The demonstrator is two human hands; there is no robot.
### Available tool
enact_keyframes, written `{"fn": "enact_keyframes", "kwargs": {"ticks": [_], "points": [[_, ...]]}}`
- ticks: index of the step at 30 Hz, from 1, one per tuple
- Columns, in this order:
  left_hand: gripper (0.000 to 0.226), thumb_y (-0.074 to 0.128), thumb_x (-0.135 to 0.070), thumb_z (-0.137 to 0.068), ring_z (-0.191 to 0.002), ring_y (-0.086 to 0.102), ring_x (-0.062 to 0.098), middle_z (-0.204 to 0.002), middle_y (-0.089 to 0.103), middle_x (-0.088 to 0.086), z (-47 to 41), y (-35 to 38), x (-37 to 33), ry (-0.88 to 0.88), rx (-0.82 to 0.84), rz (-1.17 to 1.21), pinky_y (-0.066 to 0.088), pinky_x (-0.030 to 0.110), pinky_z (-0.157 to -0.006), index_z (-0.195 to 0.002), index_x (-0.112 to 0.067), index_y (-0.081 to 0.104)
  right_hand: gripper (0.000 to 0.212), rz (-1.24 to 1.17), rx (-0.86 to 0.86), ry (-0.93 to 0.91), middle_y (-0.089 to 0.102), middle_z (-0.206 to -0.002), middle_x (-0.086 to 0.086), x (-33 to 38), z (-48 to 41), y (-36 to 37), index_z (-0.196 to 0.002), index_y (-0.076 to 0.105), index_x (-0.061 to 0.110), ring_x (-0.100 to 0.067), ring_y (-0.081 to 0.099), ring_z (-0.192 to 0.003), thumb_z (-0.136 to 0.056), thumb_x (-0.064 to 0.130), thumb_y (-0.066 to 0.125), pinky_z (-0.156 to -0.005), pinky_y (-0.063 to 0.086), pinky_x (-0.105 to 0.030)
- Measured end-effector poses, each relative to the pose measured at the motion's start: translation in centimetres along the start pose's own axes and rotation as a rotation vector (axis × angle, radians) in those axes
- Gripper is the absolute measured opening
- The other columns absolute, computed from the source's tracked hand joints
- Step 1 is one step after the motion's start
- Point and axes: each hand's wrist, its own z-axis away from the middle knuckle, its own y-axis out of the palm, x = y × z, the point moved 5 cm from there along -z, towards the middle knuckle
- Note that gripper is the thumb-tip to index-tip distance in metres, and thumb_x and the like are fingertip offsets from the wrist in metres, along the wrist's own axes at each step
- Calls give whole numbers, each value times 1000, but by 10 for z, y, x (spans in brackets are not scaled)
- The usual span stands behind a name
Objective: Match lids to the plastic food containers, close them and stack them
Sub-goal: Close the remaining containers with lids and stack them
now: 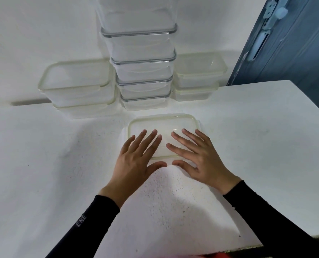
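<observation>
A clear rectangular container with a yellowish-rimmed lid (164, 121) sits on the white table in front of me. My left hand (136, 161) lies flat on the lid's left half, fingers straight and spread. My right hand (197, 157) lies flat on its right half in the same way. Both thumbs reach over the lid's near edge. Behind it a tall stack of closed grey-rimmed containers (143, 67) rises against the wall. A stack of two closed yellow-rimmed containers (78, 86) stands to its left, and another stack of two (197, 75) to its right.
The white table (257, 136) ends at a right edge near a blue-grey door (289, 43) with white fittings. A white wall (33, 34) backs the stacks. The table's near edge runs along the bottom right, with something red below it.
</observation>
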Motion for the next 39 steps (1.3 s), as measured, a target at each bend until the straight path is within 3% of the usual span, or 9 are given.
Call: {"fn": "enact_keyframes", "kwargs": {"ticks": [18,23,26,29,32,36,39], "points": [[65,48,-57,-95,-142,35,27,-152,40,6,1,0,-4,22,-80,-51,38,48,-110,-144,-14,47,44,54,-71,-21,48,-147,-2,1,1,4,-136,57,28,-26,42,-139,-95,44,59,-111,35,-52],[65,46,-60,-95,-143,33,23,-153,39,2,-1,-2,-1,13,-65,-33,36,45,-112,-144,-16,46,37,-82,-38,45,62,-133,9,-1,-14,-11,-122,68,31,-15,54,-126,-94,49,53,-103,36,-39],[66,41,-62,-96,-144,31,21,-154,38,-1,-2,-2,0,7,-26,-18,33,44,-114,-145,-18,45,33,-181,-11,92,70,-113,14,-12,-50,-25,-108,71,26,-8,60,-109,-95,44,46,-100,33,-34],[66,37,-64,-96,-146,28,19,-155,36,-4,-3,-4,1,-16,46,19,30,42,-116,-146,-20,44,27,-258,134,220,63,-131,6,-31,-78,-13,-110,67,25,-12,46,-134,-97,37,47,-118,21,-39],[66,30,-68,-96,-147,22,13,-155,34,-10,-5,-10,1,-66,115,53,24,40,-119,-145,-26,44,24,-334,245,294,60,-135,5,-41,-80,-2,-114,67,26,-9,48,-131,-98,30,49,-113,32,-45],[65,20,-72,-94,-149,13,11,-154,34,-15,-15,-22,4,-93,149,64,9,46,-122,-140,-34,47,36,-253,91,376,68,-121,8,-37,-49,-21,-109,72,30,-11,61,-113,-94,44,43,-98,43,-48],[63,16,-75,-90,-150,-3,16,-160,15,-12,-18,-19,14,-118,236,59,-1,51,-121,-147,-49,28,44,-211,-20,448,67,-118,3,-18,-9,-33,-114,73,26,-15,62,-108,-91,51,44,-92,47,-45]]}}
